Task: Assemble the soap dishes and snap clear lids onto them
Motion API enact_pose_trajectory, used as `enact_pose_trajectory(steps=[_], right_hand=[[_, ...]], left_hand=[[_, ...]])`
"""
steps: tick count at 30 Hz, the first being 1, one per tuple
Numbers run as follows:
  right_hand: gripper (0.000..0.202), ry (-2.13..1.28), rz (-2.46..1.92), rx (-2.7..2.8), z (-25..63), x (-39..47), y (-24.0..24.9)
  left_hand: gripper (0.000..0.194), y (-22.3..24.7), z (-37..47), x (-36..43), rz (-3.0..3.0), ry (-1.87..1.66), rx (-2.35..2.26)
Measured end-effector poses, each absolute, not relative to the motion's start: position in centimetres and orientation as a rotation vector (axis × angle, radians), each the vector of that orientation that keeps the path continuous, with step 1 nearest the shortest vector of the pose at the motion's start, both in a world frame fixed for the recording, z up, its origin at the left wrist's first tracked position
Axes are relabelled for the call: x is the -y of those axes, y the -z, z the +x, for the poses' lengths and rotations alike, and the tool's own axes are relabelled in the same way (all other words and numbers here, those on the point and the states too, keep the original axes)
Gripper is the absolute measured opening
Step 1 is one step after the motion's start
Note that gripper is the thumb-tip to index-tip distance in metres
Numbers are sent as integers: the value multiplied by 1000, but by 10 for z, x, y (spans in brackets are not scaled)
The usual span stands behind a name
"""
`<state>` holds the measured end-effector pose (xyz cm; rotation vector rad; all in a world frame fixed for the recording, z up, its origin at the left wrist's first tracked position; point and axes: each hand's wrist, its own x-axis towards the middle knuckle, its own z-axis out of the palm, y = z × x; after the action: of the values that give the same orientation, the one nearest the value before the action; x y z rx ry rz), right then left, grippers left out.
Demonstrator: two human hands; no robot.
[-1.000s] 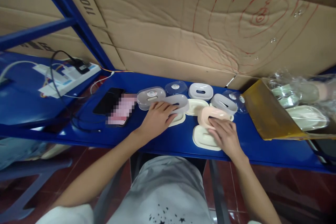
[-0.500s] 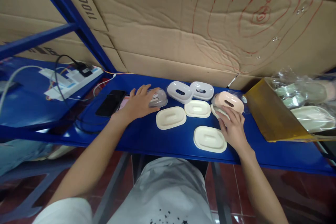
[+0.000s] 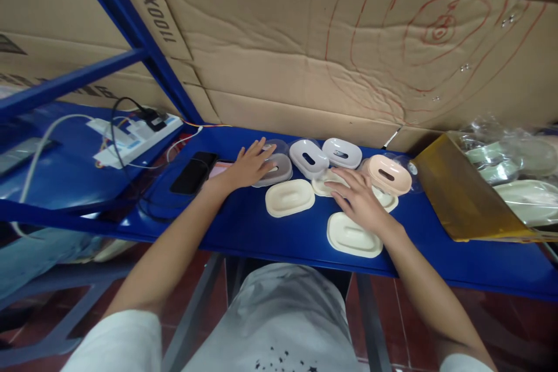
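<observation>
My left hand (image 3: 248,168) lies with its fingers stretched over a greyish oval dish (image 3: 281,168), which has a clear cover beside it. My right hand (image 3: 360,197) reaches over a cream oval piece (image 3: 321,186), fingers spread and partly hiding it; whether they touch it I cannot tell. Another cream oval piece (image 3: 290,197) lies to the left, and one more cream piece (image 3: 354,235) sits nearer the front edge. A further cream piece (image 3: 387,200) shows under my right wrist side. Behind are two pale lilac slotted dishes (image 3: 308,158) and a peach slotted dish (image 3: 389,174).
A yellow-brown taped box (image 3: 462,192) with plastic-wrapped pale green dishes (image 3: 523,200) stands at the right. On the left are a black phone (image 3: 194,173), a white power strip (image 3: 139,142) and cables. Cardboard (image 3: 270,52) backs the blue table (image 3: 261,235).
My right hand has moved left, away from the cream piece by the peach dish, to the middle cream piece. The left hand has shifted slightly on the greyish dish. The view has turned a little.
</observation>
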<state>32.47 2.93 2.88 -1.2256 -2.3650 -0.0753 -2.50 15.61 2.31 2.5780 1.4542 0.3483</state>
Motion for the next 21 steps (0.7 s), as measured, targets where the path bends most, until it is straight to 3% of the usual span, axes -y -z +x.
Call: enact_pose_trajectory(steps=[5, 11, 17, 21], right_hand=[[30, -4, -1264, 2354, 328, -29, -15], [28, -81, -1259, 2323, 332, -25, -15], [30, -44, -1290, 2358, 330, 16, -29], [54, -37, -1465, 2442, 334, 74, -22]], left_hand=[[46, -15, -32, -123, 2798, -455, -1335], [38, -4, -17, -120, 2806, -412, -1395], [42, -18, -2, -125, 2772, -511, -1470], [48, -36, -6, -132, 2719, -705, -1536]])
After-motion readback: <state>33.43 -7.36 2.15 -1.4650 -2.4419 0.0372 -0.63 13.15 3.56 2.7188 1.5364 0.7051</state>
